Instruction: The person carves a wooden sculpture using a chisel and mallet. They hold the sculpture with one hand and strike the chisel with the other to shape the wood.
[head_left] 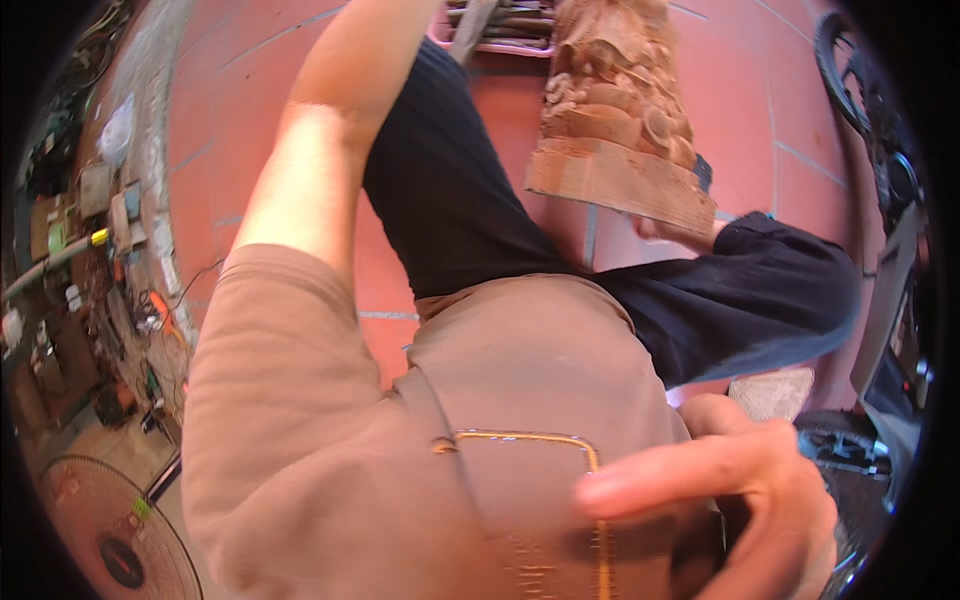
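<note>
My right hand [760,480] is raised in front of the chest pocket of my brown shirt [520,340], slightly blurred. One finger stretches out to the left, apart from a lower digit, and nothing shows between them. My left arm [345,130] reaches up past the top edge, so the left hand is out of view. Ahead, between my legs in dark trousers, a reddish-brown carved wooden piece [625,100] stands with deep rounded relief and a plain flat end toward me. Part of a bare foot [680,235] shows beside that end.
A pink tray [500,47] of long tools lies left of the carving on red floor tiles [250,110]. At lower left stands a fan [120,540], with clutter and a cable along the left wall. Dark wheeled vehicle parts [890,180] line the right side.
</note>
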